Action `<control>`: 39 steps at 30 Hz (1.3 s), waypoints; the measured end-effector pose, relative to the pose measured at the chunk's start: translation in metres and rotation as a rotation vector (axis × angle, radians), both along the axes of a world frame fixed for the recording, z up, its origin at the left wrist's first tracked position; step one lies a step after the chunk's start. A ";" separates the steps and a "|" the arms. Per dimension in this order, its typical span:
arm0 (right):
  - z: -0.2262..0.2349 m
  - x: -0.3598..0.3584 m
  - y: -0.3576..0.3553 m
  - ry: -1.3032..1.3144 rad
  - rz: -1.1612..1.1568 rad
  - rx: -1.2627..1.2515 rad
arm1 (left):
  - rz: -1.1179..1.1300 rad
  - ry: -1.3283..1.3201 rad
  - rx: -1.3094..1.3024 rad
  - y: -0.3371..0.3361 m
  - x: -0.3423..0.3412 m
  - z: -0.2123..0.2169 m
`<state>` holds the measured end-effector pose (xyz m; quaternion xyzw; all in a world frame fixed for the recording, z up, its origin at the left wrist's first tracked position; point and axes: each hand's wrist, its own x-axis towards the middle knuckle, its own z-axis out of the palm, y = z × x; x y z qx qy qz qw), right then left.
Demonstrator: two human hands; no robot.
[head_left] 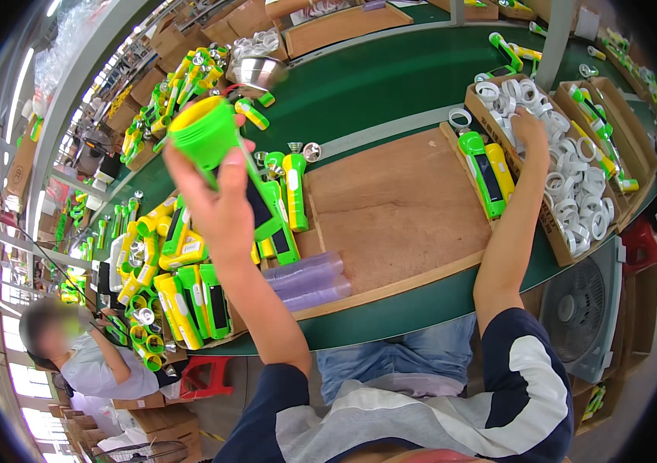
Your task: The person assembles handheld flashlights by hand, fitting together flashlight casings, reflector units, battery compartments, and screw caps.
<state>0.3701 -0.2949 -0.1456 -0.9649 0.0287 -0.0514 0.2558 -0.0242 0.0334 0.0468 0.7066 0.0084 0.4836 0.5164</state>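
Note:
My left hand [224, 204] is raised over the left side of the bench, its fingers wrapped around a green flashlight body [206, 140]. The body's wide threaded end is tipped up, showing a yellow inside and no lens or ring on it. At the right, my right hand [530, 130] reaches into a cardboard box full of white plastic rings [579, 185]. Its fingers are bent together among the rings, and their tips are partly hidden. Beside that box a green flashlight [484, 176] and a yellow flashlight [501, 171] lie side by side.
A brown wooden board [398, 216] lies on the green bench, with rolled clear plastic sleeves [309, 282] at its near left. Flashlights are piled at the left, near a metal bowl [259, 73]. Another box of flashlight parts [629, 147] stands far right. A person [104, 363] sits at left.

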 end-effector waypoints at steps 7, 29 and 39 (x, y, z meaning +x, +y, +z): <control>0.028 0.008 -0.023 -0.405 -0.088 -0.056 | 0.166 -0.140 0.029 0.026 -0.032 0.005; 0.067 -0.276 0.252 0.426 1.720 -0.244 | -0.052 -0.024 -0.114 0.043 -0.048 0.003; 0.056 -0.253 0.249 0.687 1.677 -0.138 | 0.052 0.121 0.172 0.047 -0.035 -0.002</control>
